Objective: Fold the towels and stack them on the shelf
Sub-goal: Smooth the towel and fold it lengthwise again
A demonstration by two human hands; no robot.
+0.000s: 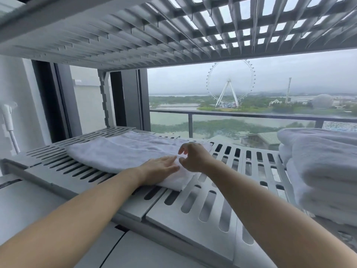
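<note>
A folded white towel (pixel 123 151) lies flat on the slotted grey shelf (pixel 208 202), toward its left half. My left hand (pixel 160 167) rests palm down on the towel's near right corner, fingers straight. Just to its right, my right hand (pixel 193 157) hovers at the towel's right edge with the fingers curled and spread, thumb close to the cloth; whether it pinches the edge I cannot tell. A stack of several folded white towels (pixel 320 171) sits on the same shelf at the far right.
Another slotted shelf (pixel 135 29) hangs close overhead. Behind the rack is a large window (pixel 251 97) with a balcony rail. A white wall-mounted fitting with a hose (pixel 7 120) is at the left. Bare shelf slats lie between the flat towel and the stack.
</note>
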